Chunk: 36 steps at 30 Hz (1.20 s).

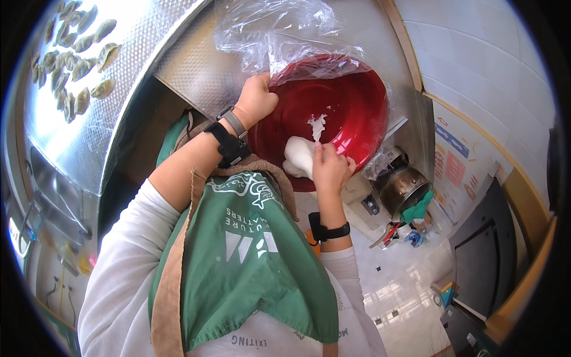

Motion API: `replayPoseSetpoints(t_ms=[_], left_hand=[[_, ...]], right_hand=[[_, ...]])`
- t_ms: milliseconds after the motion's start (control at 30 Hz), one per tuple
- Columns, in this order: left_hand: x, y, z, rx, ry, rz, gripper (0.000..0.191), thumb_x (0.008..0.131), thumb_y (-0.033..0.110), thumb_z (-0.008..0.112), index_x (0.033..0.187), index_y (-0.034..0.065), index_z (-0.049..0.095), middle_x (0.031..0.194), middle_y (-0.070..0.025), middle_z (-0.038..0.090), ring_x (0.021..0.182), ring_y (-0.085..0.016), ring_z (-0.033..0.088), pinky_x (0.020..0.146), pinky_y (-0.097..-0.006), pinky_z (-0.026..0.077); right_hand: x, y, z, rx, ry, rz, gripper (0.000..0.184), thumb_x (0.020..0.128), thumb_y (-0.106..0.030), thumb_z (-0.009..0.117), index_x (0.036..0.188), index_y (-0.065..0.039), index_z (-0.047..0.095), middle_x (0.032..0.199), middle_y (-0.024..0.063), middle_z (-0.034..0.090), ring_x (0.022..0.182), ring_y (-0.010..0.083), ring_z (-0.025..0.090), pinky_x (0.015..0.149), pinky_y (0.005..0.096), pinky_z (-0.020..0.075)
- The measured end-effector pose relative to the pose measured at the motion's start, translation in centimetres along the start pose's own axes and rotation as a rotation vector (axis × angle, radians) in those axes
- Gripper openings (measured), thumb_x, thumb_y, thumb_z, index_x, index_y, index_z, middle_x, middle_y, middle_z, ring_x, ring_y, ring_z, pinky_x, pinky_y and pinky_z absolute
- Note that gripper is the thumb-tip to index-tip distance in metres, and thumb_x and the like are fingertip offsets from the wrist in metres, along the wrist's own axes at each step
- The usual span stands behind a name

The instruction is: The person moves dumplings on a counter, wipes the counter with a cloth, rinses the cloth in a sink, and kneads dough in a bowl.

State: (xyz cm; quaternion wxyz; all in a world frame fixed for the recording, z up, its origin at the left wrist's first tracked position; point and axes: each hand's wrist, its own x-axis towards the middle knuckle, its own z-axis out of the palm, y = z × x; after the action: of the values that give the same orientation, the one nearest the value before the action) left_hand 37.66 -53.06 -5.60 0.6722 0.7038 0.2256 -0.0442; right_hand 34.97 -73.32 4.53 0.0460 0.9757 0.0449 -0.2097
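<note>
A wide red bowl (pixel 357 105) lies before me, with clear plastic wrap (pixel 294 40) draped over its far rim. My left hand (pixel 261 98) pinches the wrap at the bowl's left edge. Inside the bowl, toward my body, rests a smooth lump of white dough (pixel 299 151). Its right side is hidden by my right hand (pixel 332 167). At the fingertips of that hand is a ragged white dough scrap (pixel 317 125), its narrow lower end between them. Whether the scrap still sticks to the bowl I cannot tell.
Several filled dumplings (pixel 82 69) lie on a dimpled metal worktop (pixel 134 26) to the left. A metal pot (pixel 403 187) and a green cloth (pixel 417 207) are at the lower right. A dark panel (pixel 484 250) stands beyond the tiled floor (pixel 392 272). White wall tiles (pixel 473 49) border the right.
</note>
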Motion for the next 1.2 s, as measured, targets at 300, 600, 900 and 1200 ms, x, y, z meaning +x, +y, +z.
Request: replayPoseSetpoints(t_ms=[300, 600, 900, 1200], left_hand=[[-0.2, -0.2, -0.5, 0.035, 0.003, -0.077, 0.019, 0.062, -0.003, 0.05, 0.079, -0.0046, 0.057, 0.068, -0.0273, 0.055, 0.063, -0.038, 0.056, 0.06, -0.0384, 0.045], [-0.2, 0.1, -0.7, 0.096, -0.136, -0.184, 0.038, 0.066, -0.007, 0.052, 0.103, -0.003, 0.059, 0.082, -0.0123, 0.066, 0.077, -0.012, 0.058, 0.072, -0.0284, 0.047], [0.8, 1.9, -0.7, 0.056, -0.032, -0.055, 0.024, 0.065, 0.0, 0.049, 0.086, -0.0025, 0.061, 0.076, -0.0268, 0.059, 0.071, -0.037, 0.06, 0.067, -0.0376, 0.047], [0.0, 2.3, -0.4, -0.003, -0.028, -0.049, 0.03, 0.065, -0.005, 0.051, 0.093, -0.0033, 0.062, 0.064, -0.003, 0.058, 0.06, -0.009, 0.051, 0.054, -0.0275, 0.045]], right_hand=[[1.0, -3.2, 6.7, 0.069, 0.224, -0.482, 0.029, 0.075, -0.039, 0.063, 0.092, -0.016, 0.061, 0.107, 0.0035, 0.055, 0.105, 0.0247, 0.047, 0.094, 0.048, 0.0309], [6.5, -5.6, 8.5, 0.084, 0.35, -0.392, 0.02, 0.074, -0.036, 0.062, 0.066, -0.018, 0.058, 0.073, 0.001, 0.054, 0.079, 0.0207, 0.051, 0.078, 0.0407, 0.0347], [9.7, -1.4, 3.1, 1.409, 0.197, 0.359, 0.029, 0.084, -0.026, 0.057, 0.07, -0.001, 0.063, 0.063, 0.0035, 0.059, 0.063, 0.0138, 0.054, 0.066, 0.0269, 0.0426], [0.9, 3.0, 2.1, 0.395, 0.322, -0.105, 0.023, 0.076, -0.013, 0.055, 0.096, -0.001, 0.056, 0.111, 0.0172, 0.05, 0.099, 0.0368, 0.051, 0.084, 0.0445, 0.0419]])
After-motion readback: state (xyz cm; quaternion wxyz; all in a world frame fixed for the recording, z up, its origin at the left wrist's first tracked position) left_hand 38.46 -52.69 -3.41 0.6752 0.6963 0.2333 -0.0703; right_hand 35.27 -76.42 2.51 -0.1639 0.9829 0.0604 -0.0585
